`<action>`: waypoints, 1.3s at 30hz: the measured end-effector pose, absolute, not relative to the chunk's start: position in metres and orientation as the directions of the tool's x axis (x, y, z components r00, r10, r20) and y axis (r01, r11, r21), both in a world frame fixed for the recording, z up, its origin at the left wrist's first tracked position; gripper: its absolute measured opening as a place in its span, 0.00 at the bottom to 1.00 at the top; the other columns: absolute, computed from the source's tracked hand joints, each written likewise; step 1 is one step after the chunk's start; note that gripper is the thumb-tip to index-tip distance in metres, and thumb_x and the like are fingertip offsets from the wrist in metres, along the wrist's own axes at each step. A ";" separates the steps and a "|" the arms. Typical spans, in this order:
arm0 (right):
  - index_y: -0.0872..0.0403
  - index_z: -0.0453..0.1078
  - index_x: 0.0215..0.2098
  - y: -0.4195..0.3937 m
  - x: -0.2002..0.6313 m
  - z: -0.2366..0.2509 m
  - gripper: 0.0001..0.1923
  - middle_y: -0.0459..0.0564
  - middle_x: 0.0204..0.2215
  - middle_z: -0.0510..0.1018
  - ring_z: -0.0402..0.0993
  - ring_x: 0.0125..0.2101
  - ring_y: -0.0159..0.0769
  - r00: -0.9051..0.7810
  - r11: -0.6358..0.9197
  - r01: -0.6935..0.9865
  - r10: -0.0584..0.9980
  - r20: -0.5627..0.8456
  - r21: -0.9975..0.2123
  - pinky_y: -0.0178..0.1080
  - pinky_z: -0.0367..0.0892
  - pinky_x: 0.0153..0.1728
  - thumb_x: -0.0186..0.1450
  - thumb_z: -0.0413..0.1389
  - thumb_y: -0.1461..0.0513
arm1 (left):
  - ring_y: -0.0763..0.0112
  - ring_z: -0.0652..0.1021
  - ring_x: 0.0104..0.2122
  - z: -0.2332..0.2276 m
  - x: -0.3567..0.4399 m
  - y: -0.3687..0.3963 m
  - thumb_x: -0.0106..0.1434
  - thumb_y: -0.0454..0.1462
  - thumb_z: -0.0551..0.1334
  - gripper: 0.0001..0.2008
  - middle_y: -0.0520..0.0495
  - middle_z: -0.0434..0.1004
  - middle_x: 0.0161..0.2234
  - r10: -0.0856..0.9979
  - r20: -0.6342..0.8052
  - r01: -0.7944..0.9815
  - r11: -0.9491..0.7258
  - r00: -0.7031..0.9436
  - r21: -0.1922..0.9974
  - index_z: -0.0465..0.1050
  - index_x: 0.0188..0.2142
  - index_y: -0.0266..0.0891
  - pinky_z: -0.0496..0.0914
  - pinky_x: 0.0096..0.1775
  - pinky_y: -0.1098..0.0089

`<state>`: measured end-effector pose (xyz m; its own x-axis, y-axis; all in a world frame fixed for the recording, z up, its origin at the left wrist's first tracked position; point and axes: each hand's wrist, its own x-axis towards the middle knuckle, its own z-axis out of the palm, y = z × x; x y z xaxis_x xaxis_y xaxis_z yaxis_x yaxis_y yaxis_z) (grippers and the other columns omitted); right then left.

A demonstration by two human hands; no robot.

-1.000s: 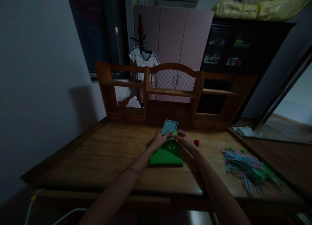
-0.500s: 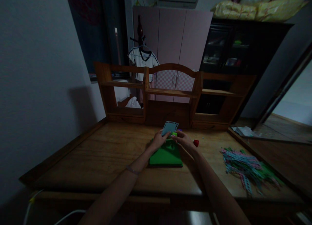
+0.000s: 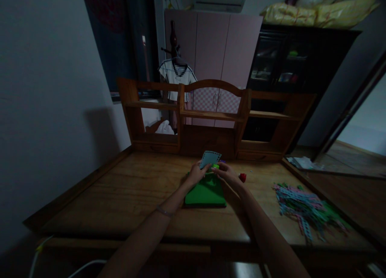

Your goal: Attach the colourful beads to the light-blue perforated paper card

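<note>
My left hand is closed on a pale blue sheet with a row of dark square holes along its edges. Against the sheet's lower right part, the fingers of my right hand grip a small bright green piece whose kind I cannot make out. Both hands are just above a stack of green sheets lying on the wooden desk. Behind my right fingers shows a bit of a purple object. A small red object lies to the right of that hand.
A loose heap of punched strips in blue, pink and green spreads over the desk's right side. Along the back stands a wooden shelf unit. A raised wooden edge borders the desk on the right, and a white cable runs below its front left.
The pale blue sheet bends slightly more at its top. Both hands keep almost the same place and grip.
</note>
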<state>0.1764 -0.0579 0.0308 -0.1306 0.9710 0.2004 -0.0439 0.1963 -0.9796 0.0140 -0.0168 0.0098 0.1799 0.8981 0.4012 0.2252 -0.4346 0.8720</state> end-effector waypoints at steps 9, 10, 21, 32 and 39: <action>0.53 0.70 0.39 -0.050 0.183 0.026 0.16 0.47 0.32 0.74 0.68 0.28 0.32 -0.208 0.273 0.047 0.943 0.258 -0.961 0.34 0.60 0.28 0.54 0.60 0.54 | 0.76 0.66 0.17 0.008 0.015 -0.015 0.56 0.50 0.58 0.20 0.54 0.66 0.15 0.907 0.390 0.186 -0.416 0.158 0.890 0.72 0.32 0.33 0.60 0.22 0.75; 0.53 0.70 0.39 -0.050 0.183 0.026 0.16 0.47 0.31 0.74 0.68 0.28 0.32 -0.207 0.270 0.048 0.945 0.255 -0.962 0.34 0.60 0.27 0.54 0.60 0.54 | 0.76 0.67 0.17 0.008 0.015 -0.015 0.56 0.50 0.58 0.19 0.54 0.66 0.15 0.906 0.393 0.188 -0.418 0.159 0.889 0.72 0.32 0.33 0.60 0.22 0.75; 0.52 0.70 0.38 -0.051 0.181 0.024 0.19 0.46 0.31 0.75 0.70 0.28 0.33 -0.157 0.257 0.013 0.955 0.252 -0.966 0.34 0.60 0.28 0.51 0.61 0.52 | 0.76 0.66 0.16 0.010 0.014 -0.017 0.56 0.49 0.58 0.18 0.54 0.65 0.15 0.898 0.404 0.175 -0.431 0.174 0.885 0.71 0.31 0.33 0.60 0.22 0.75; 0.53 0.68 0.37 -0.057 0.179 0.027 0.19 0.45 0.29 0.72 0.67 0.27 0.32 -0.117 0.259 0.029 0.960 0.254 -0.965 0.33 0.59 0.26 0.51 0.60 0.51 | 0.76 0.66 0.17 0.013 0.015 -0.020 0.57 0.49 0.57 0.18 0.53 0.66 0.16 0.886 0.418 0.189 -0.453 0.198 0.871 0.71 0.32 0.34 0.61 0.22 0.75; 0.52 0.67 0.34 -0.064 0.179 0.038 0.14 0.44 0.25 0.68 0.62 0.24 0.29 -0.133 0.355 0.049 0.929 0.346 -0.934 0.32 0.56 0.23 0.55 0.58 0.53 | 0.71 0.72 0.25 0.021 0.017 -0.029 0.58 0.47 0.58 0.17 0.50 0.71 0.21 0.860 0.471 0.114 -0.497 0.199 0.860 0.72 0.32 0.34 0.65 0.28 0.73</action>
